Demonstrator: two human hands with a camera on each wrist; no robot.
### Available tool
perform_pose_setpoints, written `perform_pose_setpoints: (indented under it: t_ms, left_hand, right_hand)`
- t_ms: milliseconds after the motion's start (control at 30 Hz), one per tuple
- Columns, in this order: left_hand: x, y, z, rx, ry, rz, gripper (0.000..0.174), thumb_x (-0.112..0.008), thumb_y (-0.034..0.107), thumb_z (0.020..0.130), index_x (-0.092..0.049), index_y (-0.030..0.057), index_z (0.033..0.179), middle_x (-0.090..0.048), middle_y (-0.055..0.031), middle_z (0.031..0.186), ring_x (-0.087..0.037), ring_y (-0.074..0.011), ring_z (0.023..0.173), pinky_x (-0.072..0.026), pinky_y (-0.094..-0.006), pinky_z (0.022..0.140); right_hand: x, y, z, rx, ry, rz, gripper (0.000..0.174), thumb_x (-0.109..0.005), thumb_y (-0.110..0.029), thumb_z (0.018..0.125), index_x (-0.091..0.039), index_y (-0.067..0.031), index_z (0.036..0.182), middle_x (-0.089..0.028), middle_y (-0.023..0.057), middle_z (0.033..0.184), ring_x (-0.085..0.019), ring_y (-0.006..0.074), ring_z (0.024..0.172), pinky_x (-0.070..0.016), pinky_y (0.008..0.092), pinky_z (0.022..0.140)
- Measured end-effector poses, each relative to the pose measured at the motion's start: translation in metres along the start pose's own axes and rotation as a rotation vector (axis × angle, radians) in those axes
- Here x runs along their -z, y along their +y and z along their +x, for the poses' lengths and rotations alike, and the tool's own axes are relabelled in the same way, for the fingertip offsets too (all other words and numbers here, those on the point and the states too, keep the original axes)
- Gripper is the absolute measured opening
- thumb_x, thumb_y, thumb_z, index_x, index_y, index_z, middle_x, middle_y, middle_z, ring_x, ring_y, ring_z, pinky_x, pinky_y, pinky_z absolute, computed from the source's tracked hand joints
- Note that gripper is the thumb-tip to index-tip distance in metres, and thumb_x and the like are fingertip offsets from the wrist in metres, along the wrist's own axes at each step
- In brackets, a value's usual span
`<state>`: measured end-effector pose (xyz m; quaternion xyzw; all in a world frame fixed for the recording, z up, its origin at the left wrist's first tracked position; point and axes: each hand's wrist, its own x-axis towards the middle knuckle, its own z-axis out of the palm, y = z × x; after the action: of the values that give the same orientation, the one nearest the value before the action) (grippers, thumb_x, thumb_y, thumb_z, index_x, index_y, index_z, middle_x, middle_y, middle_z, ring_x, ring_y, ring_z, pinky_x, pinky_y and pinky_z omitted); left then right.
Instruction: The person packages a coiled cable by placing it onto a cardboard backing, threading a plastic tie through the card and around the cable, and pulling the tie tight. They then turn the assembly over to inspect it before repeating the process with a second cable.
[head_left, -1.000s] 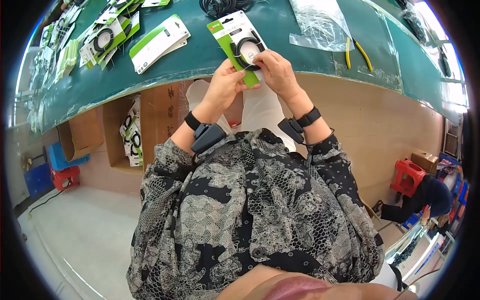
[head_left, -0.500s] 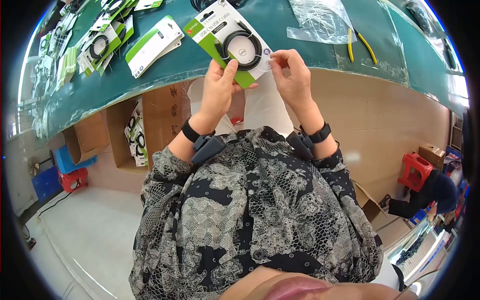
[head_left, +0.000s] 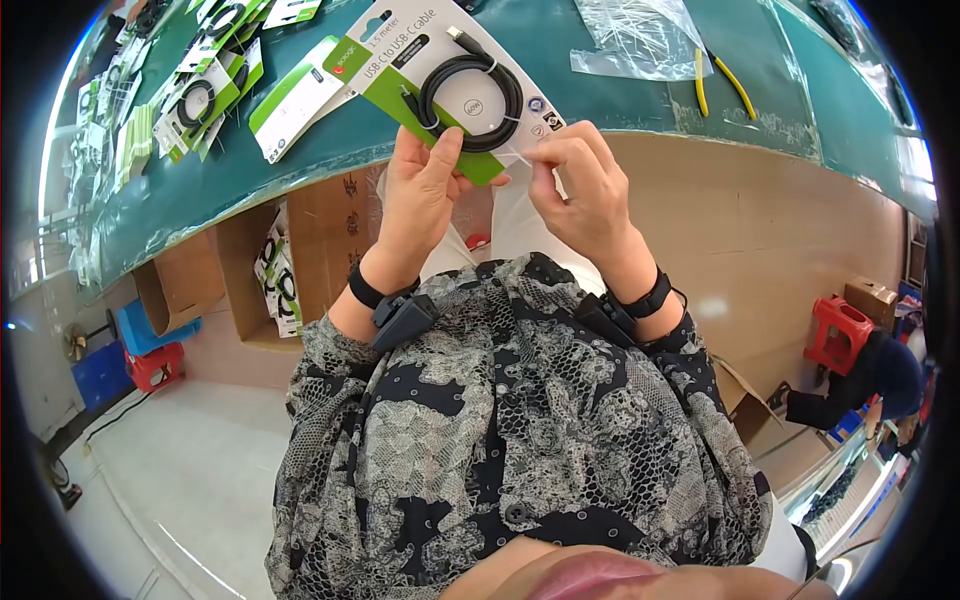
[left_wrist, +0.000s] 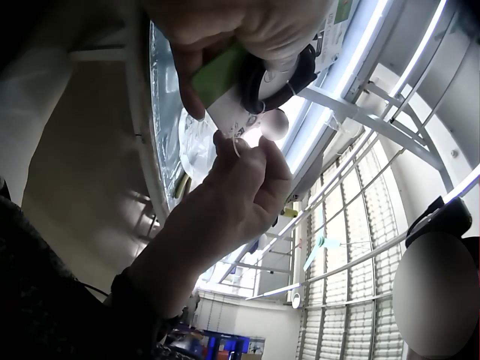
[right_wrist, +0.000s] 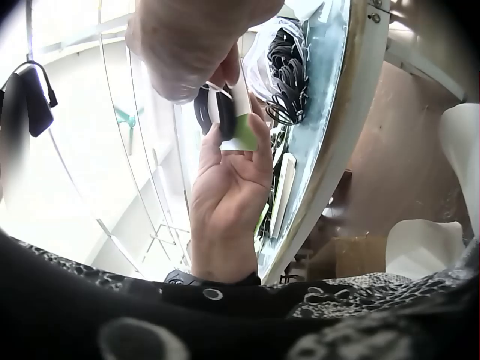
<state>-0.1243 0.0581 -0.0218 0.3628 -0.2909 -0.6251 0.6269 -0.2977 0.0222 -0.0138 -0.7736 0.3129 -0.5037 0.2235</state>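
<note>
My left hand [head_left: 420, 185] grips the lower end of a green-and-white packaging card [head_left: 478, 107], thumb on its front and fingers behind. A coiled black USB-C cable [head_left: 515, 95] is fastened to the card with thin white ties, one plug near the top. Beside the card's lower right edge, my right hand [head_left: 588, 190] pinches the end of a thin white tie [head_left: 517, 155] between thumb and forefinger. The left wrist view also shows this strip [left_wrist: 236, 146] at the fingertips. In the right wrist view, the right hand covers part of the card.
Blank cards [head_left: 300, 100] lie stacked on the green table left of my hands, with several carded cables [head_left: 195, 100] further left. At the right are a plastic bag of white ties [head_left: 640, 35] and yellow-handled pliers [head_left: 725, 85]. A cardboard box [head_left: 245, 270] holding carded cables stands below the table.
The card has tilted leftward and risen in the head view. My right hand left the coil, moved right, and now pinches the tie at the card's lower right edge.
</note>
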Motion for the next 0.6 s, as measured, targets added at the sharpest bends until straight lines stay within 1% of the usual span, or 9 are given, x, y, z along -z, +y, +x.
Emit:
perform_pose_setpoints:
  t_ms: [100,267,367,533,600]
  left_hand:
    - [0.0000,0.0031,-0.0001,-0.010,-0.010,-0.005,0.028,-0.041,0.011,0.099,-0.038,0.0096,0.126,-0.053,-0.0082,0.120,-0.061,-0.0247,0.102,-0.0590,-0.0446,0.075]
    - [-0.0004,0.0063,-0.0004,0.004,-0.021,-0.016,0.028,-0.041,0.011,0.099,-0.038,0.0098,0.126,-0.053,-0.0083,0.120,-0.062,-0.0244,0.101,-0.0591,-0.0443,0.075]
    - [-0.0026,0.0058,-0.0011,-0.007,-0.021,-0.008,0.028,-0.041,0.011,0.099,-0.038,0.0101,0.126,-0.053,-0.0083,0.120,-0.062,-0.0246,0.101,-0.0591,-0.0442,0.075]
    - [-0.0013,0.0065,-0.0011,0.006,-0.023,-0.024,0.028,-0.042,0.012,0.098,-0.038,0.0107,0.126,-0.053,-0.0083,0.120,-0.062,-0.0251,0.101,-0.0592,-0.0437,0.074]
    - [-0.0003,0.0067,-0.0008,0.009,-0.018,-0.015,0.028,-0.042,0.012,0.098,-0.038,0.0108,0.126,-0.053,-0.0083,0.120,-0.062,-0.0251,0.101,-0.0592,-0.0434,0.074]
  right_hand:
    - [0.0020,-0.0053,0.0027,0.098,-0.026,0.093,0.026,-0.061,0.015,0.067,-0.062,-0.0012,0.087,-0.059,0.0098,0.079,-0.060,0.0202,0.071,-0.0491,0.0287,0.062]
    - [0.0015,-0.0059,0.0002,0.108,-0.069,0.155,0.025,-0.062,0.014,0.067,-0.063,-0.0013,0.086,-0.060,0.0096,0.080,-0.060,0.0201,0.072,-0.0492,0.0282,0.063]
    - [0.0025,-0.0093,0.0030,-0.004,-0.070,0.166,0.024,-0.063,0.013,0.068,-0.063,-0.0013,0.087,-0.059,0.0092,0.079,-0.060,0.0203,0.072,-0.0489,0.0279,0.063]
    - [0.0015,-0.0038,0.0065,-0.019,-0.061,0.194,0.022,-0.063,0.013,0.070,-0.063,-0.0011,0.087,-0.059,0.0091,0.078,-0.059,0.0190,0.071,-0.0483,0.0270,0.062]
    - [0.0011,-0.0027,0.0060,-0.092,-0.066,0.247,0.021,-0.062,0.012,0.071,-0.063,-0.0009,0.088,-0.058,0.0091,0.078,-0.059,0.0180,0.070,-0.0479,0.0266,0.061]
